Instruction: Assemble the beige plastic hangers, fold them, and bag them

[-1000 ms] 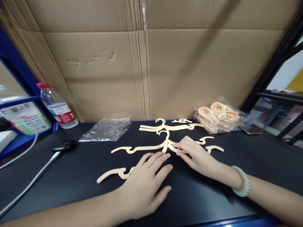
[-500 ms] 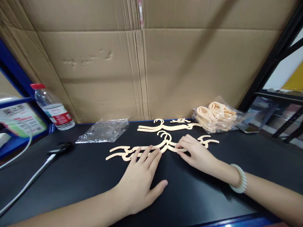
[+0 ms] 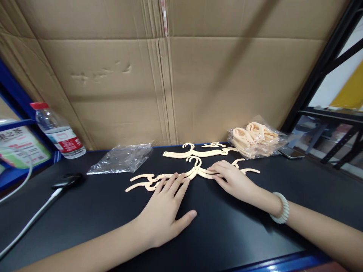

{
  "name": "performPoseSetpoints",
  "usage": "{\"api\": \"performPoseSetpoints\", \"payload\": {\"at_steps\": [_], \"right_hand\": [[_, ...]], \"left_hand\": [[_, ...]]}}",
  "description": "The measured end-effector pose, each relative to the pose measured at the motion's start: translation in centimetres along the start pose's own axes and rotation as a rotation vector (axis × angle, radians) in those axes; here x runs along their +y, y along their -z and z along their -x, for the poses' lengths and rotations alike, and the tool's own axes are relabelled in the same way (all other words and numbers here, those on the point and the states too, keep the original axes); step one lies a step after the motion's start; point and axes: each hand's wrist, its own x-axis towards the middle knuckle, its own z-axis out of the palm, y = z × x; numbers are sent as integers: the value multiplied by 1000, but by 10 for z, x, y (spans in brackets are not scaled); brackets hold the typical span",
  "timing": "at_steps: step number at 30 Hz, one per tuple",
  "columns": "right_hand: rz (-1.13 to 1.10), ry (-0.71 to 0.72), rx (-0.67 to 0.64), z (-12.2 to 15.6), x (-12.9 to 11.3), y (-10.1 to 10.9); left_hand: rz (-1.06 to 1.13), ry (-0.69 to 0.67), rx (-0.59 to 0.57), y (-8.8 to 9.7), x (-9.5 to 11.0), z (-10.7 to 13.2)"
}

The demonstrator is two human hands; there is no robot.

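Two cream plastic hangers lie one against the other on the black tabletop. My left hand lies flat with its fingers stretched out, the tips resting on the hangers' left arms. My right hand lies flat on their right arms, fingers extended; a pale bead bracelet is on that wrist. Another cream hanger lies just behind, near the cardboard wall.
A clear bag of more cream hangers sits at the back right, beside a phone. An empty clear bag lies at the back left. A water bottle stands far left, and a black device with a white cable lies left.
My left hand slid a loose hanger from the near table up against the one under my right hand. Both hangers now lie together under my fingertips.
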Motion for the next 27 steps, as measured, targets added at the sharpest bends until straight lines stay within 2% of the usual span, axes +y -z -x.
{"api": "performPoseSetpoints", "payload": {"at_steps": [6, 15, 20, 22, 24, 27], "right_hand": [[29, -20, -8, -2, 7, 0], [0, -27, 15, -3, 17, -4], [-10, -29, 23, -2, 19, -5], [3, -19, 43, -1, 16, -4], [23, 20, 54, -1, 9, -1], [20, 162, -44, 0, -7, 3]], "left_hand": [[38, -63, 71, -10, -12, 0], [31, -44, -18, -1, -10, -6], [-1, -55, 10, -2, -10, -4], [3, -116, 57, -2, -10, -4], [24, -248, 74, -1, -8, -4], [75, -413, 17, 3, -6, -6]]}}
